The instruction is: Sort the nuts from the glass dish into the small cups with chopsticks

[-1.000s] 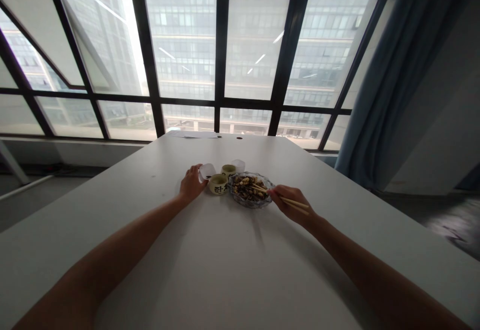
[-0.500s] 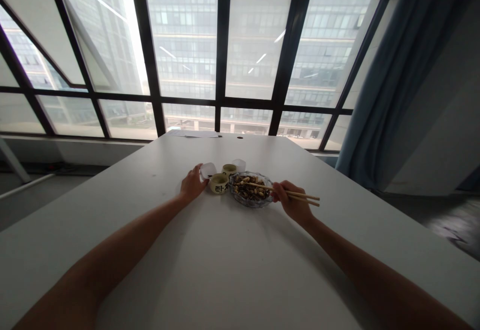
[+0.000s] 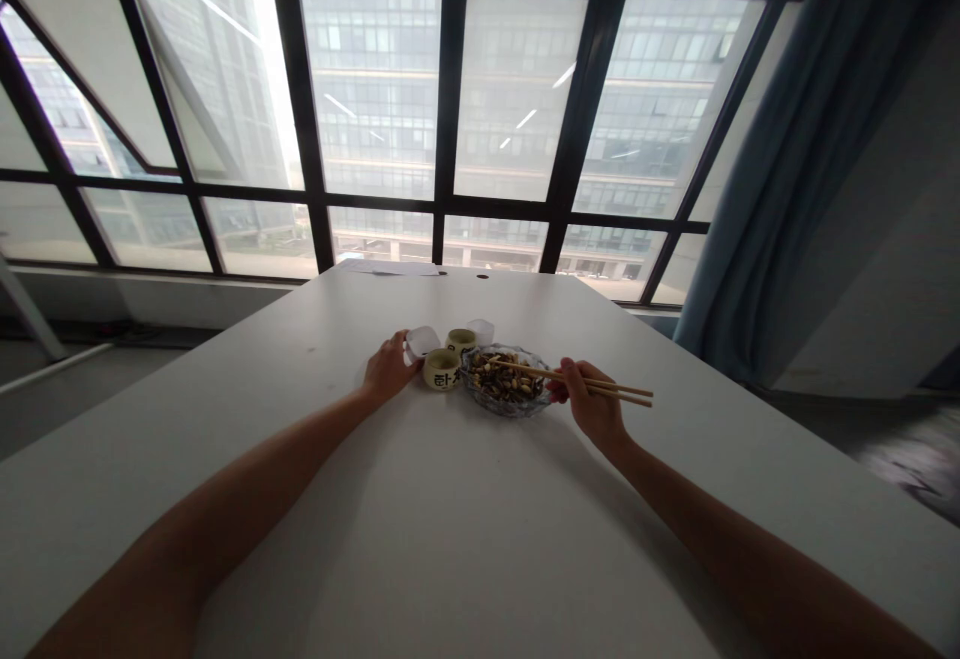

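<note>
My right hand (image 3: 595,399) is closed round a pair of wooden chopsticks (image 3: 611,388). Their tips reach over a glass bowl (image 3: 510,409) filled with a mix of dark and pale pieces that look like nuts and seeds. My left hand (image 3: 390,367) has its fingers round the side of a small white translucent cup (image 3: 422,341). Just right of that hand stands a cream cup with dark characters (image 3: 441,371), close against the bowl. Behind it is a second cream cup (image 3: 461,340), and beside that another white translucent cup (image 3: 481,330).
A long white table (image 3: 465,519) stretches to the windows (image 3: 375,79). Papers (image 3: 394,268) lie at its far end. A blue curtain (image 3: 742,239) hangs at the right, and a pale metal frame (image 3: 34,314) stands at the left.
The chopsticks have shifted slightly to the right over the bowl, with their tips a little higher. My left hand keeps its hold on the white cup. The whole view has shifted slightly.
</note>
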A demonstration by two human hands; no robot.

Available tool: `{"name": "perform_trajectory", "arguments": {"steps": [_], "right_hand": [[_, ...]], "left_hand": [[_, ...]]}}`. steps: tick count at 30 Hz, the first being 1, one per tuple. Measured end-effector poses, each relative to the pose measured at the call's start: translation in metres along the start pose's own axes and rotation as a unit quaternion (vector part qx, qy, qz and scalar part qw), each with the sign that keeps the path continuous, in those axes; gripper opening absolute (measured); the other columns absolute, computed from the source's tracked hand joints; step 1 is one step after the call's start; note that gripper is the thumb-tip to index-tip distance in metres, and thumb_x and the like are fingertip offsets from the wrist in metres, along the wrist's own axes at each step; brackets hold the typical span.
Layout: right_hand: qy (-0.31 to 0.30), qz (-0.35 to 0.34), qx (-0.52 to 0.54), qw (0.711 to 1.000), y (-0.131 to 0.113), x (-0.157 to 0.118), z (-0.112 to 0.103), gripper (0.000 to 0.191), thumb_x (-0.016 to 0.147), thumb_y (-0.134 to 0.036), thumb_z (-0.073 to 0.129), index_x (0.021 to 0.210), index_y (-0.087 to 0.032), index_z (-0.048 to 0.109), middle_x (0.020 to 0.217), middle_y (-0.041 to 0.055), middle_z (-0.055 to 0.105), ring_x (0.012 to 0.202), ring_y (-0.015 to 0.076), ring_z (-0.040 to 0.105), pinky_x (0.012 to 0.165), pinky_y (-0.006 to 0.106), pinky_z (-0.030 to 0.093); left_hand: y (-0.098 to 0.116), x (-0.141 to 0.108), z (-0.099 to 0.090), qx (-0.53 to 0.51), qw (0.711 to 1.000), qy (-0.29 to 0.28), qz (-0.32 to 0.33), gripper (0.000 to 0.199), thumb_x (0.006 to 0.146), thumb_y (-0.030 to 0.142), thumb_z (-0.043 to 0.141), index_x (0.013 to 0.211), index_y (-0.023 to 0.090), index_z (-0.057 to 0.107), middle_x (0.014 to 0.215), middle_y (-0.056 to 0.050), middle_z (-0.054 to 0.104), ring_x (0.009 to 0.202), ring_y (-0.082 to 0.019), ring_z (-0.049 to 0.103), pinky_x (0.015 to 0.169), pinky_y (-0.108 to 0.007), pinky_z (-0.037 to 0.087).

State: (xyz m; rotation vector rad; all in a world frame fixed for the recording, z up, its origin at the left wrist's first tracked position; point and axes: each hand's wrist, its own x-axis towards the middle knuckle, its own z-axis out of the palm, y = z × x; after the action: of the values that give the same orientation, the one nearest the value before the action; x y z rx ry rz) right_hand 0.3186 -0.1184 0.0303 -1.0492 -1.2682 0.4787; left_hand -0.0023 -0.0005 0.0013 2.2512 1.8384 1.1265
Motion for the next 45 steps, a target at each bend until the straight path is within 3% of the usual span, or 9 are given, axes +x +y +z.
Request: {"name": "perform_trajectory", "arguments": {"steps": [8,16,19,22,27,32,37,45], "right_hand": [[-0.012,-0.048,-0.002,0.999,-0.026,0.006,0.028,0.046,0.084,-0.066,0.06,0.072,-0.022,0.061,0.062,0.0064,0.071,0.05,0.0195,0.065,0.047,0.031,0.053],[-0.161,-0.131,-0.059,0.976,-0.044,0.032,0.093,0.041,0.091,-0.058,0.056,0.073,-0.022,0.062,0.065,0.0039,0.07,0.053,0.0167,0.065,0.05,0.028,0.051],[-0.201,-0.128,-0.08,0.968,-0.041,0.043,0.116,0.044,0.089,-0.061,0.057,0.071,-0.021,0.061,0.062,0.0034,0.068,0.051,0.0155,0.062,0.047,0.026,0.047],[-0.215,-0.11,-0.081,0.967,-0.037,0.048,0.123,0.048,0.086,-0.065,0.058,0.068,-0.02,0.061,0.058,0.0027,0.066,0.049,0.0148,0.06,0.045,0.025,0.044],[-0.166,-0.073,-0.03,0.983,-0.039,0.054,0.091,0.049,0.085,-0.066,0.058,0.073,-0.019,0.064,0.063,0.0048,0.069,0.051,0.0156,0.063,0.044,0.025,0.048],[-0.105,-0.039,-0.015,0.994,-0.04,0.07,0.043,0.059,0.078,-0.075,0.059,0.066,-0.018,0.064,0.05,0.0046,0.064,0.036,0.0128,0.055,0.035,0.024,0.043],[-0.147,-0.008,-0.07,0.987,-0.033,0.084,0.016,0.063,0.074,-0.078,0.061,0.061,-0.016,0.063,0.046,0.0053,0.063,0.033,0.0122,0.053,0.031,0.022,0.039],[-0.196,-0.007,-0.118,0.973,-0.03,0.093,0.003,0.064,0.077,-0.077,0.058,0.067,-0.015,0.065,0.051,0.0062,0.065,0.037,0.0122,0.055,0.033,0.022,0.039]], "left_hand": [[-0.002,0.002,0.002,0.014,1.0,0.004,0.008,0.055,0.082,0.035,0.068,0.131,0.023,0.047,0.112,-0.012,0.067,0.105,-0.028,0.066,0.085,-0.038,0.053],[-0.002,0.001,0.0,0.006,1.0,0.0,0.012,0.054,0.084,0.034,0.066,0.134,0.023,0.045,0.114,-0.013,0.067,0.108,-0.028,0.065,0.087,-0.038,0.052],[-0.001,0.0,0.0,0.009,1.0,0.0,0.013,0.053,0.085,0.034,0.065,0.133,0.023,0.045,0.113,-0.012,0.067,0.107,-0.027,0.065,0.087,-0.037,0.052],[-0.001,0.0,0.0,0.008,1.0,-0.001,0.003,0.053,0.084,0.033,0.066,0.132,0.025,0.046,0.114,-0.011,0.068,0.107,-0.026,0.066,0.087,-0.036,0.052],[-0.002,0.001,0.001,-0.005,1.0,-0.003,0.009,0.058,0.081,0.034,0.069,0.133,0.021,0.046,0.118,-0.013,0.067,0.109,-0.028,0.065,0.088,-0.038,0.052],[-0.001,0.001,0.001,-0.009,1.0,0.003,0.008,0.058,0.081,0.033,0.069,0.133,0.019,0.046,0.122,-0.015,0.066,0.112,-0.03,0.064,0.09,-0.04,0.052],[-0.001,0.001,0.001,-0.009,1.0,0.003,-0.005,0.061,0.081,0.037,0.07,0.134,0.017,0.046,0.124,-0.016,0.066,0.111,-0.03,0.064,0.091,-0.041,0.051],[-0.004,0.004,0.006,0.0,0.999,-0.011,-0.037,0.074,0.083,0.046,0.067,0.144,0.014,0.039,0.122,-0.018,0.067,0.113,-0.032,0.064,0.093,-0.04,0.05]]}}
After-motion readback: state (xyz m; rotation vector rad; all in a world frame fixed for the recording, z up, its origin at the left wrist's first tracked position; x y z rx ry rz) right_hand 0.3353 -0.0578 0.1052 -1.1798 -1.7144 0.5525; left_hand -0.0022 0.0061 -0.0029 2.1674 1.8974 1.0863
